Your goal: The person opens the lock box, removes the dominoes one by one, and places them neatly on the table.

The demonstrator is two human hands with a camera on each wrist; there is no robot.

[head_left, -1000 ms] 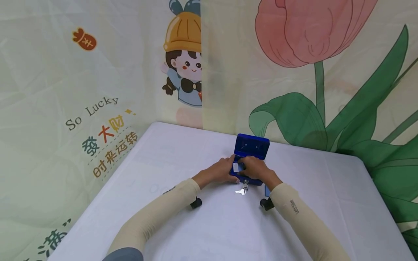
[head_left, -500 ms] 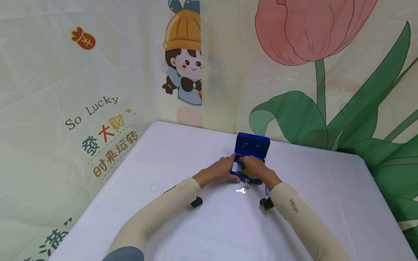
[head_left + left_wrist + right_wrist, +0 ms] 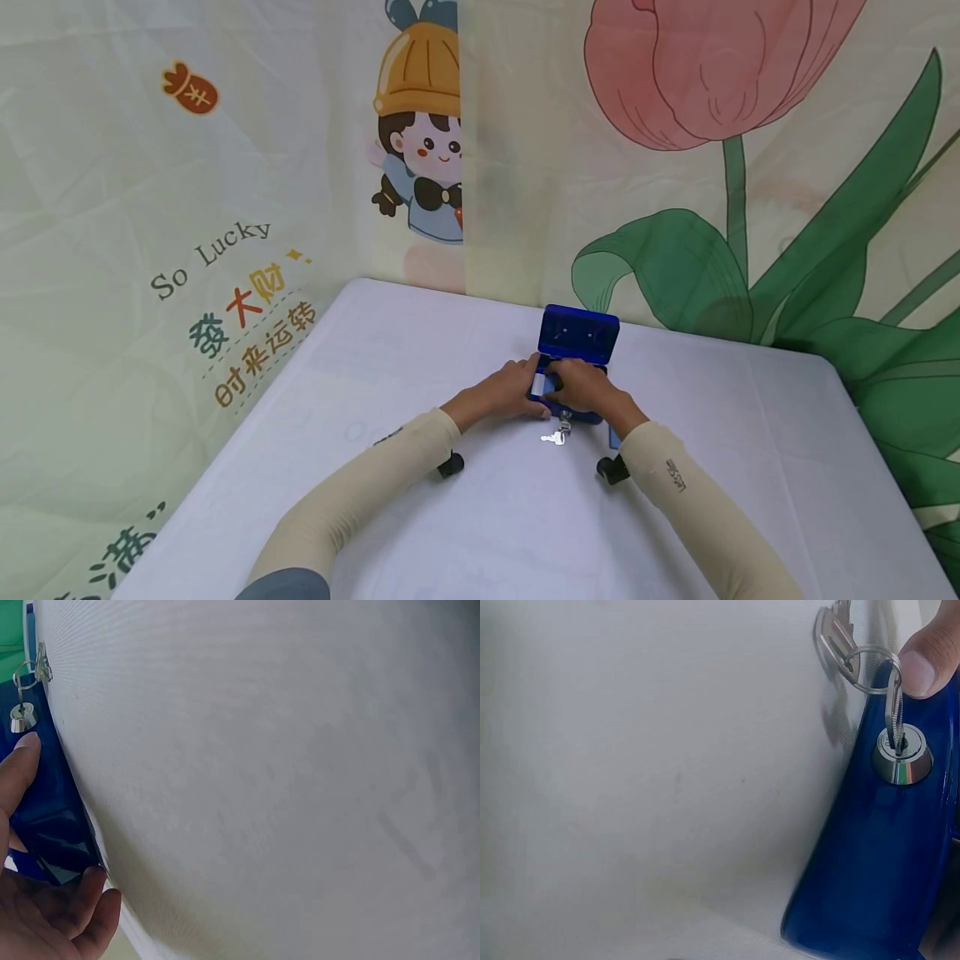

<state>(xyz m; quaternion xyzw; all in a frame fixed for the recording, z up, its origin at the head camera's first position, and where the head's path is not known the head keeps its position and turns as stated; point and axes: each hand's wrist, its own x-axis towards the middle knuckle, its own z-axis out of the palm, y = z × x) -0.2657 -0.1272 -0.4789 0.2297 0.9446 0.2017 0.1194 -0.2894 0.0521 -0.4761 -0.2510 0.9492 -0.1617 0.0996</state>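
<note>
The white card in the blue box, near the middle of the head view, shows less than a second ago: the right hand has slid further left over it. The left hand has crept slightly up along the box's left side.
</note>
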